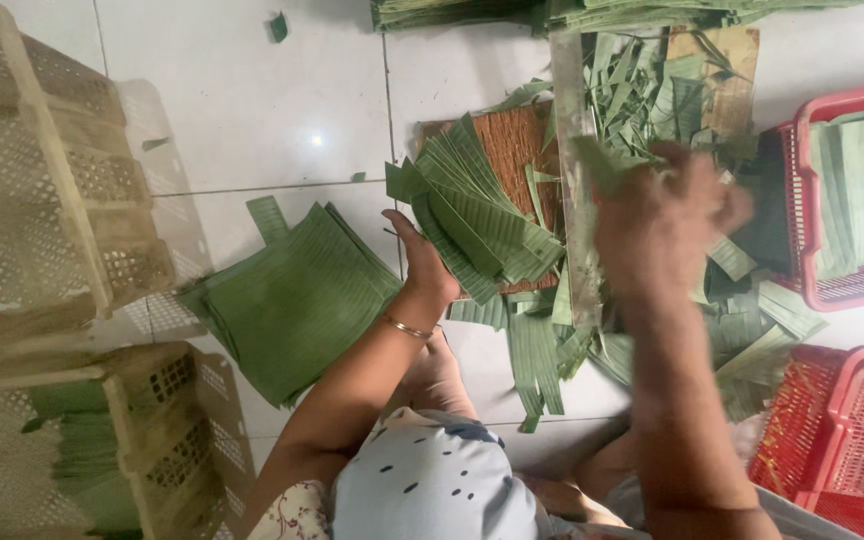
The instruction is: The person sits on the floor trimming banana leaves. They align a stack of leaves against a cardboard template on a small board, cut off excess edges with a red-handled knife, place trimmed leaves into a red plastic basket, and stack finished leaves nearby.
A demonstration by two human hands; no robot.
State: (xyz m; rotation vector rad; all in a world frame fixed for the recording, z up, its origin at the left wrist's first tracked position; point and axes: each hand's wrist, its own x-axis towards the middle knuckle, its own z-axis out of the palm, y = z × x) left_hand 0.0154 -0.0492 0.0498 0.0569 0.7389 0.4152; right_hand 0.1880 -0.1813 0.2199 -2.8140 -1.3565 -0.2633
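The right hand (664, 215), blurred so its grip cannot be told, hovers beside the blade (574, 180) while the left hand (422, 268) clasps fanned leaf strips (472, 215) on the board (514, 145), mid-trimming, calling for squared edges next.

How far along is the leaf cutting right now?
Done: a stack of cut leaf squares on the floor, more in the red basket. In hand: the left hand holds a leaf bundle on the board; the right hand is blurred by the blade. Left: uncut leaves at top.

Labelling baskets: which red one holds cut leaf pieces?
The upper red basket at the right edge: green leaf pieces lie stacked inside. The lower red basket shows only bare mesh.
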